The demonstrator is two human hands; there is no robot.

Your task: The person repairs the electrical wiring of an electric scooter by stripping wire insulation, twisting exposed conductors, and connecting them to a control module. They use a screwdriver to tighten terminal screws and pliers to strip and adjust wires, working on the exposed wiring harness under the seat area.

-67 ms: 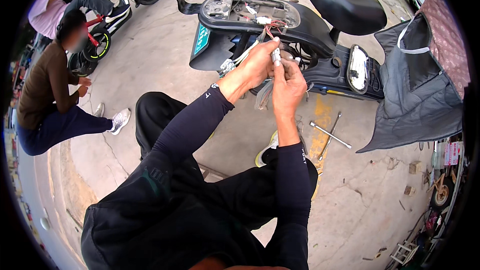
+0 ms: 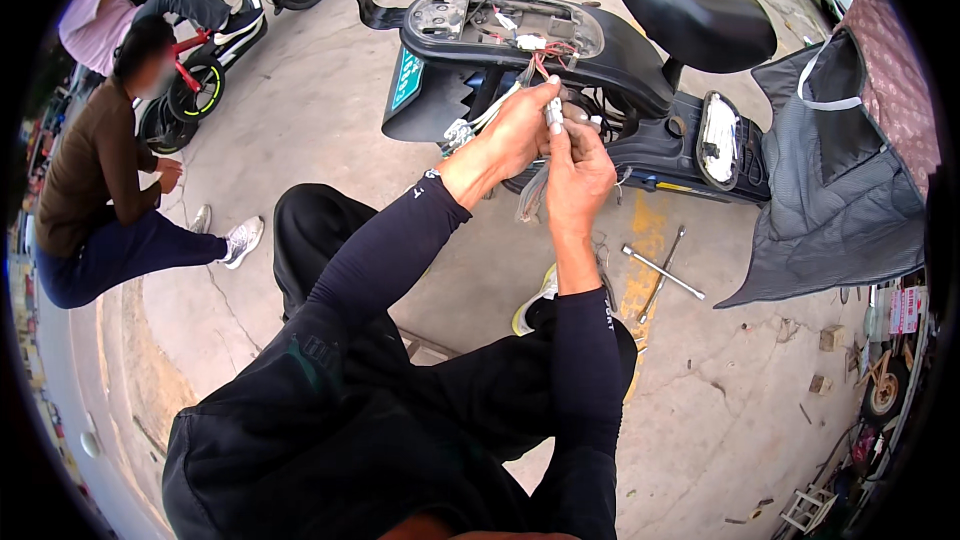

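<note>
My left hand (image 2: 515, 130) and my right hand (image 2: 580, 165) meet at the middle of a black electric scooter (image 2: 640, 70), both closed on a small pale connector (image 2: 555, 115). Red and white wires (image 2: 540, 60) run up from my fingers into the open housing (image 2: 470, 15) on top, which holds more white plugs. A bundle of pale wires and plugs (image 2: 460, 135) hangs left of my left hand, and grey loose leads (image 2: 530, 200) dangle below. My fingers partly hide the connector.
A wheel wrench (image 2: 663, 272) lies right of my legs. A grey padded cover (image 2: 820, 210) is at the right. A crouching person (image 2: 100, 170) and another in a pink top (image 2: 100, 35) are at the left beside other bikes (image 2: 200, 85). Loose parts and a wheel (image 2: 885, 385) lie lower right.
</note>
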